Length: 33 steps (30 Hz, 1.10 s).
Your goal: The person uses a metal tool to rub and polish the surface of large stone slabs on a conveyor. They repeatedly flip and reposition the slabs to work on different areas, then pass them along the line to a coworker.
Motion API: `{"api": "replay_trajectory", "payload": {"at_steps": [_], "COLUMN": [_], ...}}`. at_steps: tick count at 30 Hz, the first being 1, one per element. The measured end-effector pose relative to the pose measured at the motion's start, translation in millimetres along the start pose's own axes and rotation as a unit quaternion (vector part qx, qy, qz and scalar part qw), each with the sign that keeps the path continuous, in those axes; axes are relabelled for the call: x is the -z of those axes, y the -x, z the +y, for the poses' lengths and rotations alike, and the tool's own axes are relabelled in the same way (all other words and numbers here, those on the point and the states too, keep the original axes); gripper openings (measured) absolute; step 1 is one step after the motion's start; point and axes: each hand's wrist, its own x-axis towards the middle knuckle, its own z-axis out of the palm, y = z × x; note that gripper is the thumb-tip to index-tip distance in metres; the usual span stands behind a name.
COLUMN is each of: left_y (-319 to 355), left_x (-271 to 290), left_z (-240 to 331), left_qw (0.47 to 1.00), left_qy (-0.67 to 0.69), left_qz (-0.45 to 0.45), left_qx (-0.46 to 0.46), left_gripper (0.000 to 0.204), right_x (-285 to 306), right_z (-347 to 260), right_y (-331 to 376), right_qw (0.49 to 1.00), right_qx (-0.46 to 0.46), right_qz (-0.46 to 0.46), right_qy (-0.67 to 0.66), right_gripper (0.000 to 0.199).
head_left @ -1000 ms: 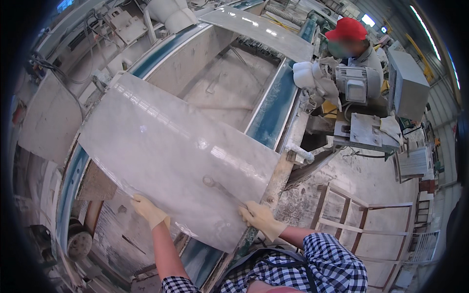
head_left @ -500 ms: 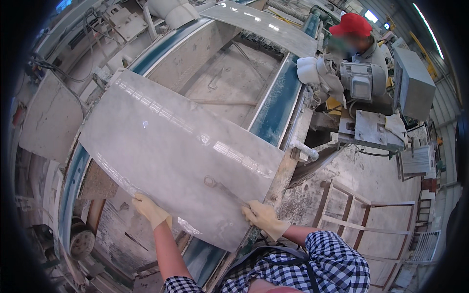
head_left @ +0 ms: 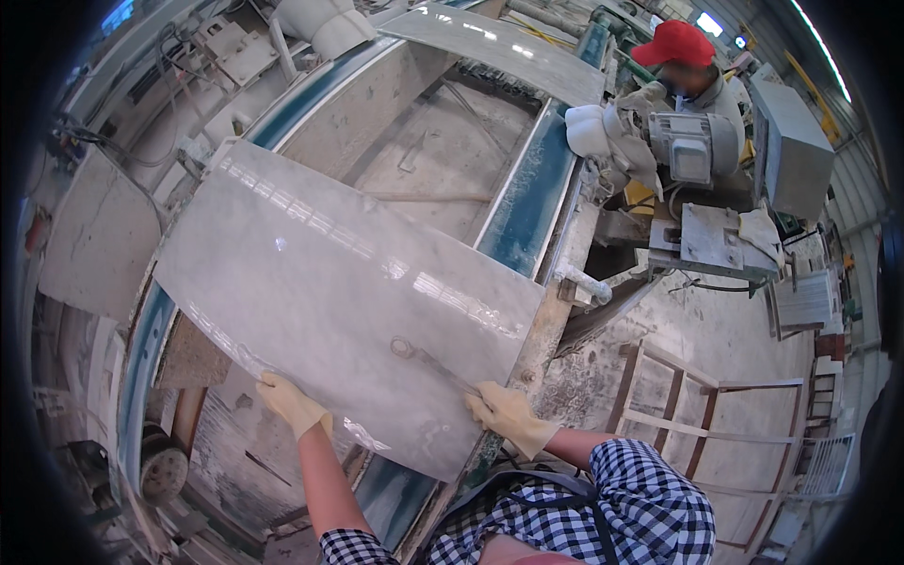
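Observation:
A glossy pale grey stone slab lies across the blue rails of a machine frame in front of me. My left hand, in a cream glove, is closed at the slab's near left edge, its fingertips partly hidden there. My right hand, gloved alike, is closed around the handle of a wrench near the slab's right corner. The wrench's ring end points away from me, over the polished face.
A second slab lies across the far end of the blue rails. At the far right, a co-worker in a red cap stands behind a motor. A metal rack frame stands on the floor at right.
The view has shifted slightly. Both my hands keep their places at the slab, and the wrench stays in my right hand. The co-worker's head has tilted a little.

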Motion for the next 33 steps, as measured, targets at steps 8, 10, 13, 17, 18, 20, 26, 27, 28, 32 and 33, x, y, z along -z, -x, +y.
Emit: {"api": "replay_trajectory", "payload": {"at_steps": [8,10,13,17,18,20,26,27,28,32,33], "left_y": [-4,-4,1,9,9,10,5,4,3,-2,-3], "left_x": [-1,0,-1,-2,-2,-2,-3,-3,-2,-1,-1], "left_z": [-3,-3,0,4,5,7,3,2,1,-1,-1], "left_qw": [1.0,0.999,0.999,1.0,1.0,1.0,0.999,0.999,0.999,0.999,1.0], "left_qy": [-0.015,-0.037,-0.028,-0.014,-0.013,-0.017,-0.032,-0.028,-0.025,-0.029,-0.024], "left_qz": [0.006,0.013,0.012,0.018,0.018,0.017,0.023,0.025,0.026,0.01,0.002], "left_qx": [-0.023,-0.024,-0.029,-0.02,-0.021,-0.02,-0.02,-0.022,-0.023,-0.016,-0.013], "left_gripper": [0.059,0.059,0.059,0.06,0.06,0.06,0.06,0.06,0.059,0.057,0.056], "right_x": [3,4,2,-3,-4,-6,-6,-6,-6,-6,-7], "right_z": [-6,-6,-3,6,7,10,9,8,8,9,10], "right_y": [2,2,1,-1,-2,-3,-2,-1,-1,-2,-2], "right_qw": [1.0,1.0,1.0,1.0,0.999,0.999,0.999,0.999,1.0,0.998,0.998], "right_qx": [-0.009,0.002,0.005,0.005,0.026,0.027,0.03,0.032,0.023,0.046,0.049], "right_qz": [-0.009,-0.002,-0.003,0.0,0.014,0.016,0.023,0.025,0.018,0.036,0.037], "right_qy": [-0.016,0.003,0.011,0.013,0.026,0.037,0.012,0.008,0.0,0.019,0.019], "right_gripper": [0.027,0.027,0.028,0.029,0.029,0.029,0.028,0.028,0.027,0.026,0.027]}}
